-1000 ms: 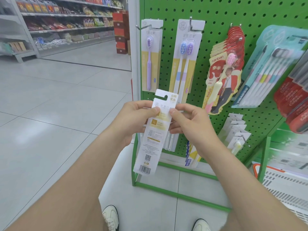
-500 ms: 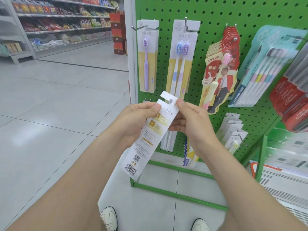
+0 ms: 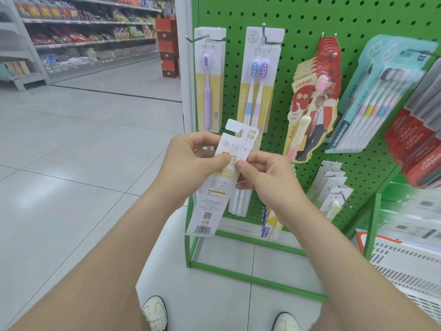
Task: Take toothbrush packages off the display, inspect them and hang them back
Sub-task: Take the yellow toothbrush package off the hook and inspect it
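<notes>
I hold a long white toothbrush package (image 3: 216,194) in front of the green pegboard display (image 3: 298,17), its printed back with a barcode facing me. My left hand (image 3: 188,163) pinches its left edge near the top. My right hand (image 3: 267,175) pinches its right edge at about the same height. The package hangs almost upright, hook tab up. Behind it on the board hang a single purple toothbrush pack (image 3: 210,82) and a twin toothbrush pack (image 3: 260,77), each on a metal hook.
Red canban packs (image 3: 312,108), a teal multi-brush pack (image 3: 372,96) and red Colgate packs (image 3: 415,144) hang to the right. Small white packs (image 3: 334,192) hang lower. A white basket (image 3: 405,266) stands at the right. Open tiled floor and store shelves (image 3: 78,32) lie to the left.
The package was tilted with its bottom swung left; now it hangs nearly upright again. My right thumb has slid from the hook tab down to the right edge.
</notes>
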